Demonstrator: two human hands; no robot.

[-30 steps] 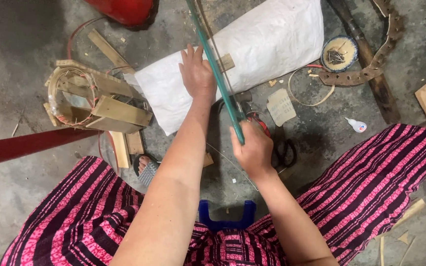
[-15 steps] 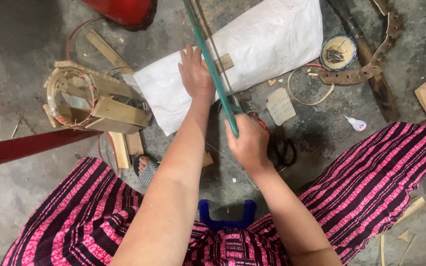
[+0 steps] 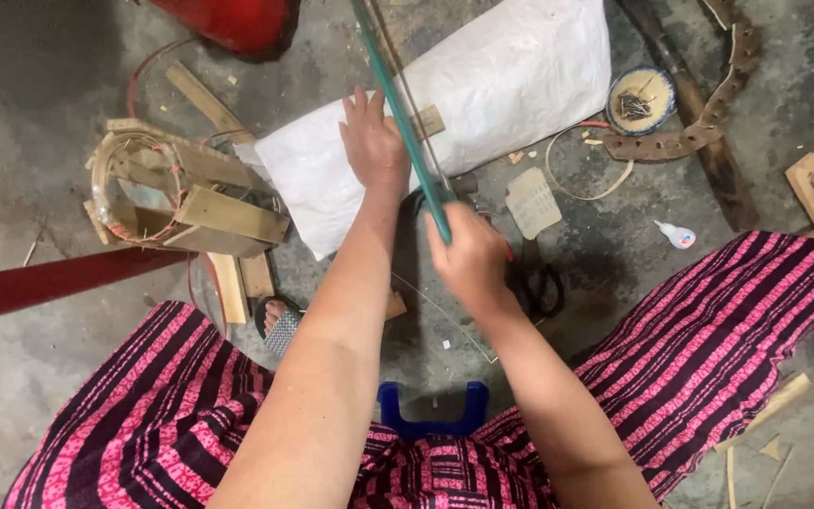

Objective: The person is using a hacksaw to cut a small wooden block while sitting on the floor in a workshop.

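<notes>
While the left hand [image 3: 374, 141] lies flat and open, palm down, on the white sack [image 3: 511, 85] just above the middle of the frame, the right hand [image 3: 473, 259] at the centre is closed in a fist around the lower end of a green saw frame [image 3: 402, 113]. That frame runs from the fist up to the top edge, passing just right of the left hand, with a thin blade alongside it. A small wood block [image 3: 429, 123] lies on the sack beside the frame. Black scissors [image 3: 539, 283] lie on the concrete floor [image 3: 30, 123] just right of the right hand. At the left sits a bundle of wooden pieces [image 3: 181, 198] ringed with wire. A round dish [image 3: 640, 99] and a small glue bottle [image 3: 675, 236] lie at the right. A blue stool [image 3: 431, 415] shows between the knees at the bottom, under a pink striped skirt [image 3: 708, 349].
</notes>
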